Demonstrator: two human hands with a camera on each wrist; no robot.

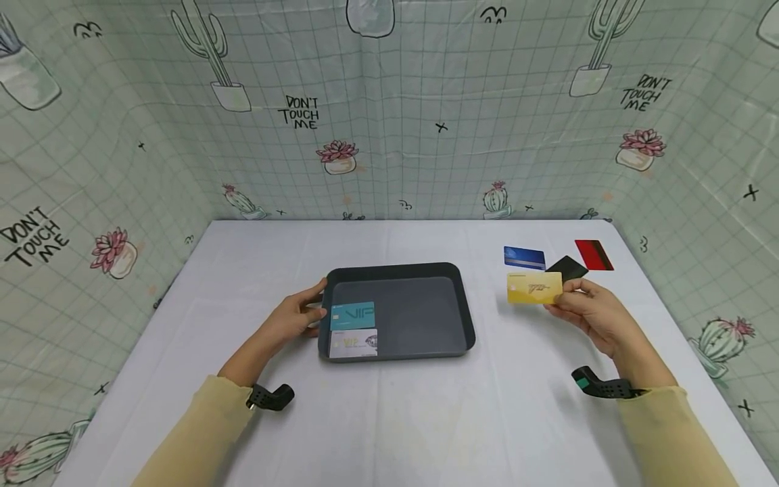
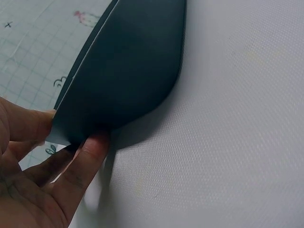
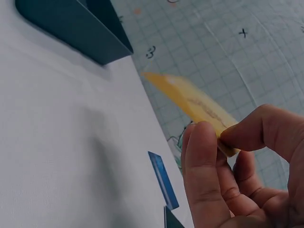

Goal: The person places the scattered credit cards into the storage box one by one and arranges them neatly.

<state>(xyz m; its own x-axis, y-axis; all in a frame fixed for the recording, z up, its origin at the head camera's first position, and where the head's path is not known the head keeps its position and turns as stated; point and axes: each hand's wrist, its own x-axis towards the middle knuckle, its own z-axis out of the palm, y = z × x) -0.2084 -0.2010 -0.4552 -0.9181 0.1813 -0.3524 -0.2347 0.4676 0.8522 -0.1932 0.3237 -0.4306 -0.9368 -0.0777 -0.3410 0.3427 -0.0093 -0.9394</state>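
Note:
Between thumb and fingers, my right hand [image 1: 593, 314] pinches a yellow card [image 1: 534, 288] by its right end, raised above the table. In the right wrist view the same card [image 3: 190, 97] tilts up from the fingertips. My left hand [image 1: 296, 312] grips the left side of a dark grey tray [image 1: 426, 311]; in the left wrist view, the thumb is at the rim and a finger touches low on the wall. Inside the tray, at its left, a teal VIP card [image 1: 353, 316] lies directly above a silver-white VIP card [image 1: 353, 343].
Beyond the right hand, a blue card [image 1: 524, 258], a black card [image 1: 567, 268] and a red card [image 1: 594, 255] with a dark stripe lie on the white table [image 1: 426, 419]. Cloth printed with cacti [image 1: 389, 88] surrounds the table at the back and sides.

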